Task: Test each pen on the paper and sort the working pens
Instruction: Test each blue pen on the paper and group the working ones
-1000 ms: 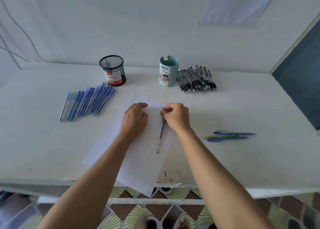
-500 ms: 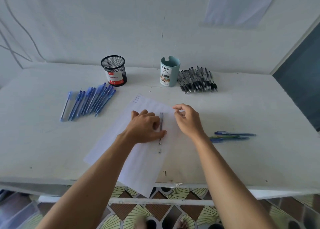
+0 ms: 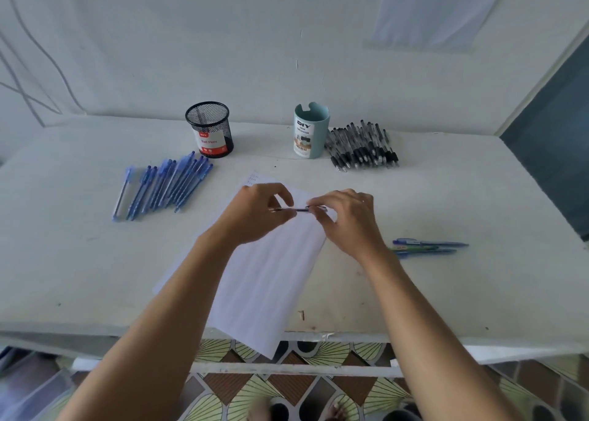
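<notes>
A black pen [image 3: 298, 209] is held level above the white paper [image 3: 264, 280]. My left hand [image 3: 255, 213] pinches its left end and my right hand [image 3: 345, 218] pinches its right end. The paper lies slanted on the white table [image 3: 79, 261], its near corner hanging over the front edge. Several blue pens [image 3: 165, 185] lie in a row at the left. A pile of black pens [image 3: 363, 149] lies at the back right. Three pens [image 3: 427, 247] lie to the right of the paper.
A black mesh cup [image 3: 209, 129] labelled Ball Pens and a teal desk organizer [image 3: 310, 130] stand at the back of the table near the wall. A dark panel [image 3: 554, 153] borders the table's right side. Patterned floor tiles show below the front edge.
The pen lay lengthwise on the paper; my left hand came over and took it. Now it is lifted and turned level, pinched at both ends by my two hands.
</notes>
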The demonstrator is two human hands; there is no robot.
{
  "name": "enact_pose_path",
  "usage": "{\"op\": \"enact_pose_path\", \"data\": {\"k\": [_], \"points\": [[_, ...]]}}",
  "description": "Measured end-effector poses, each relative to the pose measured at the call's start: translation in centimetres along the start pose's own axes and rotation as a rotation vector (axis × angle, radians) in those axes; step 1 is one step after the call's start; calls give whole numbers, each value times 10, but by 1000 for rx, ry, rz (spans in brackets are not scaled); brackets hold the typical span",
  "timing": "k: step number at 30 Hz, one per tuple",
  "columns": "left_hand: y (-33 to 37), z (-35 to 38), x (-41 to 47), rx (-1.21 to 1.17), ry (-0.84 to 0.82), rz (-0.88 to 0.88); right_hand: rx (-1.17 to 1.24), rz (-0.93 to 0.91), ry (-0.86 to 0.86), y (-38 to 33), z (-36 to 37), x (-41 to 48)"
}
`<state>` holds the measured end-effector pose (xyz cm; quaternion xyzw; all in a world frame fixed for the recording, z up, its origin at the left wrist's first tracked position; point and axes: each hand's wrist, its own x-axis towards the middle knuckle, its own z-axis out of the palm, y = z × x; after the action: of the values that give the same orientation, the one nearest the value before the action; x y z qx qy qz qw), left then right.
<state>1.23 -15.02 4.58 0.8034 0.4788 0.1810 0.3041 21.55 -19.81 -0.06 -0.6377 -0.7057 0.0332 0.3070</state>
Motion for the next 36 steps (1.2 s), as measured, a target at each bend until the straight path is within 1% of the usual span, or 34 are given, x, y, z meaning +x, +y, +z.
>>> {"op": "enact_pose_path", "data": {"k": [2,5,7,9,10,11,12,13,16,17,18,19,21,23,26,29,30,33,36], "points": [[2,-8,-3,-165,13,-72,59,-20,-13,1,-1,2],[3,-12,-6,-416,36,-197,109,-37,-147,-1,2,7],[1,-10,-6,-687,83,-254,171,-22,-191,-3,3,9],[1,-6,-5,-1068,97,-251,247,38,-221,-6,1,10],[0,-4,-4,-1205,97,-234,272,76,-262,-9,0,10],[-1,-2,-4,-1246,94,-217,284,103,-304,-13,0,10],[-3,1,-3,-1210,89,-202,283,119,-338,-16,-1,9],[-5,3,-3,-1120,83,-187,271,128,-361,-19,-1,8],[-7,9,-2,-716,59,-117,235,138,-401,-26,-1,4],[-8,11,0,-655,71,-114,223,134,-396,-28,0,3],[-7,12,2,-651,105,-132,207,120,-376,-31,2,3],[-7,12,4,-703,161,-174,173,92,-348,-35,3,3],[-11,7,12,-869,337,-298,60,34,-291,-39,2,4],[-26,-7,19,-957,476,-393,3,33,-216,-36,-2,3],[-48,-21,25,-909,503,-427,-8,83,-136,-19,-5,4],[-58,-20,24,-775,504,-423,-92,127,-118,-9,5,7],[-59,-17,23,-766,508,-419,-122,146,-104,-7,9,8],[-66,-10,19,-827,558,-402,-196,205,-101,-1,18,12],[-75,-5,20,-851,644,-356,-219,253,-164,2,27,14]]}}
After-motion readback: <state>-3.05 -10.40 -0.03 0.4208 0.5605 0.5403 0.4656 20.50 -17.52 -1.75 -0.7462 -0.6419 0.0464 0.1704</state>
